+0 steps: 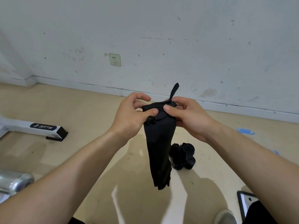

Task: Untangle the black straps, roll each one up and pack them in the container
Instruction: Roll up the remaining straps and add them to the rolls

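- Cloth point(159, 143) hangs in mid-air, its top edge pinched between both hands.
- Left hand point(131, 115): thumb pressed on the cloth, fingers curled behind.
- Right hand point(186, 117): same pinch, right corner.
- Rolled straps point(182, 156) lie bunched on the floor point(80, 110) below.

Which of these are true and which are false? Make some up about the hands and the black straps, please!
1. Both hands hold one black strap. True: the left hand and the right hand pinch the top of the black strap.
2. Some rolled straps sit on the floor. True.
3. The held strap lies flat on the floor. False: it hangs down from the hands.
4. Something is plugged into the wall socket. False: nothing is plugged in.
5. The blue tape is stuck on the wall. False: it is on the floor, to the right.
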`<state>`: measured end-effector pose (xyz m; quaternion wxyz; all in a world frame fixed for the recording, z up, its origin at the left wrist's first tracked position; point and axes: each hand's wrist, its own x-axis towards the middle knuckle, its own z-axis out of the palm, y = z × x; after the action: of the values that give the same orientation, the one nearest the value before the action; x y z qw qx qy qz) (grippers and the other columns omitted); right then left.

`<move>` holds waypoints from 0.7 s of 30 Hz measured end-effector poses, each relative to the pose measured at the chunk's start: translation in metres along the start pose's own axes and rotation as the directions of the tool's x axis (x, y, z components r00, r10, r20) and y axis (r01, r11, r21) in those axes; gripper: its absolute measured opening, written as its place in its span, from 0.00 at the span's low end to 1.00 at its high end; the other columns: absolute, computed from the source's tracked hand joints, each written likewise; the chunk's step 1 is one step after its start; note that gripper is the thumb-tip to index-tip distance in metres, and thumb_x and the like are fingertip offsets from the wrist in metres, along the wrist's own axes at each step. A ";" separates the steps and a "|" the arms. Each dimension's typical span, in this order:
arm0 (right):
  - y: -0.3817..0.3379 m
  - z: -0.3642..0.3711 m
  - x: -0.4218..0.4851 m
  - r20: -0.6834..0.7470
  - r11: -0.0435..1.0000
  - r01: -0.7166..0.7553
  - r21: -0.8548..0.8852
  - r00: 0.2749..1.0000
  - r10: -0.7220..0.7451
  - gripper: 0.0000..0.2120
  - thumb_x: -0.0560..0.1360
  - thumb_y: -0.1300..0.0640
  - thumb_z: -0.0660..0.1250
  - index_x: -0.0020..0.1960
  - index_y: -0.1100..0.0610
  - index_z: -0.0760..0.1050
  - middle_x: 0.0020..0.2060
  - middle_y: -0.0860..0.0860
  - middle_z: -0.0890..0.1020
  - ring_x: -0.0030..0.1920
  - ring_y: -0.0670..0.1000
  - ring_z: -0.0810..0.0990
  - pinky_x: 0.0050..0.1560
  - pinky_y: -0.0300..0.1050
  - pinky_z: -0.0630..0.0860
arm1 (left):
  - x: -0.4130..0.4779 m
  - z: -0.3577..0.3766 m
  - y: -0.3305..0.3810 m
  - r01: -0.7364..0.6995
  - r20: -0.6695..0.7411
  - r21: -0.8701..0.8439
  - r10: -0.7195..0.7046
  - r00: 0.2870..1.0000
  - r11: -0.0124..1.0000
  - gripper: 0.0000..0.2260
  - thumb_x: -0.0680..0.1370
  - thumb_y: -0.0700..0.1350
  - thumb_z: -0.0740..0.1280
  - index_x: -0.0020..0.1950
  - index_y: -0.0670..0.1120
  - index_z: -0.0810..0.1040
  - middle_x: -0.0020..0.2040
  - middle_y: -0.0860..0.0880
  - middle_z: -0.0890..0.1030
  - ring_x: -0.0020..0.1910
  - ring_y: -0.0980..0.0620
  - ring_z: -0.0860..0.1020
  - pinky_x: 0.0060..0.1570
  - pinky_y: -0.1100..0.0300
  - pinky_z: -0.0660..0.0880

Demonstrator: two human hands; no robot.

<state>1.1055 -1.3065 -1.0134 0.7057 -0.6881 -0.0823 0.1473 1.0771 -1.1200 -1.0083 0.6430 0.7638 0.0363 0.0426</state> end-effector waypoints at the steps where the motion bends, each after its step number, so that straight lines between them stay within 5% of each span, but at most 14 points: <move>1: -0.001 0.000 0.000 -0.012 1.000 0.000 0.011 1.000 0.000 0.08 0.79 0.60 0.70 0.58 0.60 0.80 0.50 0.60 0.86 0.48 0.57 0.85 0.50 0.49 0.82 | 0.001 0.000 0.000 0.017 0.011 -0.029 -0.016 1.000 0.999 0.13 0.75 0.39 0.77 0.55 0.49 0.80 0.47 0.46 0.86 0.42 0.51 0.84 0.42 0.61 0.80; 5: -0.006 0.002 -0.003 -0.050 0.999 0.003 0.048 0.999 -0.001 0.06 0.78 0.62 0.70 0.54 0.54 0.77 0.45 0.54 0.85 0.41 0.54 0.82 0.39 0.43 0.78 | 0.002 -0.001 -0.002 0.071 0.096 -0.177 -0.055 0.994 0.982 0.09 0.78 0.34 0.72 0.55 0.45 0.83 0.55 0.37 0.85 0.48 0.46 0.83 0.45 0.57 0.81; 9: -0.005 0.005 -0.004 -0.024 0.996 0.001 0.086 1.000 0.002 0.07 0.80 0.62 0.68 0.52 0.52 0.75 0.43 0.51 0.84 0.40 0.52 0.80 0.38 0.43 0.76 | 0.002 -0.002 0.001 0.123 0.171 -0.282 -0.077 0.982 0.952 0.10 0.79 0.30 0.67 0.53 0.44 0.81 0.48 0.41 0.83 0.42 0.48 0.83 0.39 0.63 0.79; 15: -0.009 -0.001 -0.006 0.152 0.957 -0.065 0.284 0.988 0.022 0.07 0.79 0.64 0.65 0.50 0.53 0.75 0.43 0.51 0.82 0.43 0.51 0.81 0.40 0.41 0.78 | 0.002 -0.013 0.009 0.304 0.386 -0.459 -0.121 0.914 0.835 0.11 0.78 0.30 0.65 0.52 0.42 0.82 0.51 0.41 0.80 0.43 0.48 0.83 0.43 0.61 0.81; 21: -0.011 -0.001 -0.004 0.145 0.969 -0.029 0.243 0.989 -0.007 0.12 0.83 0.59 0.61 0.63 0.54 0.79 0.51 0.51 0.85 0.48 0.50 0.83 0.44 0.42 0.80 | 0.003 -0.011 0.009 0.260 0.261 -0.446 -0.154 0.953 0.857 0.10 0.78 0.28 0.66 0.51 0.40 0.83 0.47 0.41 0.84 0.41 0.49 0.85 0.42 0.61 0.82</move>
<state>1.1026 -1.3091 -1.0025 0.7765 -0.5837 -0.1106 0.2101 1.0785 -1.1102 -0.9979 0.8113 0.5744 0.0371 -0.1030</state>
